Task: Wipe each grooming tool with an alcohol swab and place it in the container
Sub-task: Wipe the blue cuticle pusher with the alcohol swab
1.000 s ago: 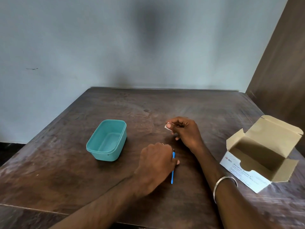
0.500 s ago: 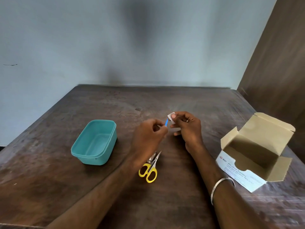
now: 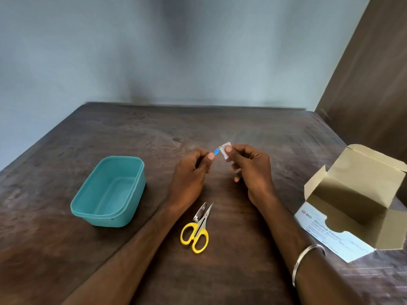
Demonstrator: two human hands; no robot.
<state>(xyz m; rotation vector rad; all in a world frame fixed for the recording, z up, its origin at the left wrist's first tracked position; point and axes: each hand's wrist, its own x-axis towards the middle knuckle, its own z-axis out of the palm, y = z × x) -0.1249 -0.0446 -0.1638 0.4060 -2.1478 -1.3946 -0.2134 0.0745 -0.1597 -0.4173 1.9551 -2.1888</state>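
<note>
Above the middle of the dark wooden table (image 3: pixel 220 133), my left hand (image 3: pixel 191 172) pinches a thin blue grooming tool (image 3: pixel 216 152); only its tip shows past my fingers. My right hand (image 3: pixel 251 168) holds a small white alcohol swab (image 3: pixel 225 149) wrapped over that tip. The teal plastic container (image 3: pixel 110 192) stands empty to the left of my hands. Yellow-handled scissors (image 3: pixel 197 232) and a metal nail clipper (image 3: pixel 199 213) lie on the table between my forearms.
An open cardboard box of alcohol swabs (image 3: pixel 356 205) lies at the right edge of the table. A brown wall or panel (image 3: pixel 370 73) rises behind it. A metal bangle (image 3: pixel 306 258) sits on my right wrist.
My left hand lifted the blue tool off the table and brought it up to the swab in my right hand. The scissors and clipper came into view below.
</note>
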